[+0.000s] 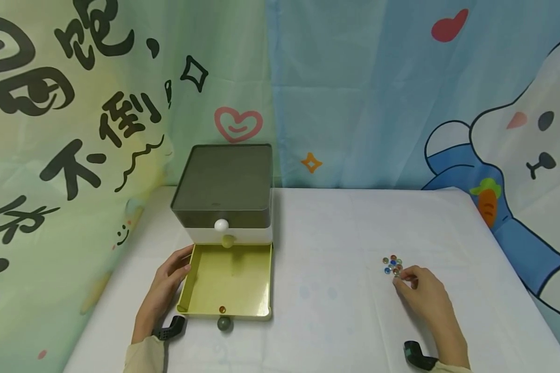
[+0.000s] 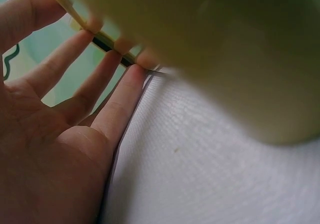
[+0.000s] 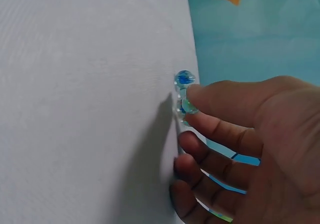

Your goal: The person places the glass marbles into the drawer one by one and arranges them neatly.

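My left hand (image 1: 161,290) rests along the left side of a yellow-green drawer (image 1: 233,280), pulled out of a small cabinet (image 1: 226,178) with a dark grey-green top. In the left wrist view its fairly straight fingertips (image 2: 135,73) touch the drawer's side wall. One amber glass marble (image 1: 222,309) lies in the drawer by its front wall. On the right, my right hand (image 1: 424,295) pinches a clear greenish glass marble (image 3: 188,104) between thumb and index finger. Just beyond it lies a cluster of coloured glass marbles (image 1: 393,262), among them a blue one (image 3: 185,77).
A white cloth (image 1: 326,290) covers the table under the cabinet and marbles. The drawer's dark round knob (image 1: 224,324) sticks out toward me. Above it, the cabinet front has a white knob (image 1: 221,225). A printed curtain (image 1: 345,93) hangs behind the table.
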Action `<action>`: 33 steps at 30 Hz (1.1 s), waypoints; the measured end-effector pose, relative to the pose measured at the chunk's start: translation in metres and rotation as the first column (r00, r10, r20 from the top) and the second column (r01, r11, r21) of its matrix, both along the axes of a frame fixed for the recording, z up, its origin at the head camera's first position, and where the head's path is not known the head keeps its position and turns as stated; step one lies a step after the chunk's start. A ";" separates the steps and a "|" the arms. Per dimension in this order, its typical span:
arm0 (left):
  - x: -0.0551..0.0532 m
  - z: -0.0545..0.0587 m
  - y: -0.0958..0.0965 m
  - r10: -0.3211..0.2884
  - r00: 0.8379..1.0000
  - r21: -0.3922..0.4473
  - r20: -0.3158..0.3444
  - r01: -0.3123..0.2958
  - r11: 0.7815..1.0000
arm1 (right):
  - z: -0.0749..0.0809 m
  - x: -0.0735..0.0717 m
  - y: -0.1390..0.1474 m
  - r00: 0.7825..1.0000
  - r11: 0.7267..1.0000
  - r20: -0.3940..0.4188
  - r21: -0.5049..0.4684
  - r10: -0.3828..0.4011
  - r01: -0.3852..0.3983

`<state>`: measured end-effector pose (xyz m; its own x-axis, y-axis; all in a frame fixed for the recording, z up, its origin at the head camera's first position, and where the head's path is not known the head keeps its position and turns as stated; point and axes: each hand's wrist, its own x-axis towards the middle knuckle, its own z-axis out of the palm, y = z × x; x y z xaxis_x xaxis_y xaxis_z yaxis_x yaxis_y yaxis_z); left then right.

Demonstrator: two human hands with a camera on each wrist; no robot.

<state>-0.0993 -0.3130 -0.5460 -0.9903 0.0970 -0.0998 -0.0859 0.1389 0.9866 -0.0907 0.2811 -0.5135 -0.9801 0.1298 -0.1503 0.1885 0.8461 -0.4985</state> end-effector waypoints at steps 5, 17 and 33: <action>0.001 0.000 0.001 0.000 1.000 0.004 0.012 0.000 1.000 | 0.003 0.004 0.002 0.999 0.993 0.036 -0.116 -0.017 0.021; 0.001 -0.001 0.000 -0.002 1.000 0.011 0.002 0.001 1.000 | 0.009 0.008 -0.008 0.994 0.906 -0.064 -0.411 0.085 -0.104; 0.000 0.001 0.000 0.003 1.000 -0.009 0.016 -0.003 1.000 | 0.003 0.001 -0.053 0.976 0.837 -0.192 -0.515 0.099 -0.186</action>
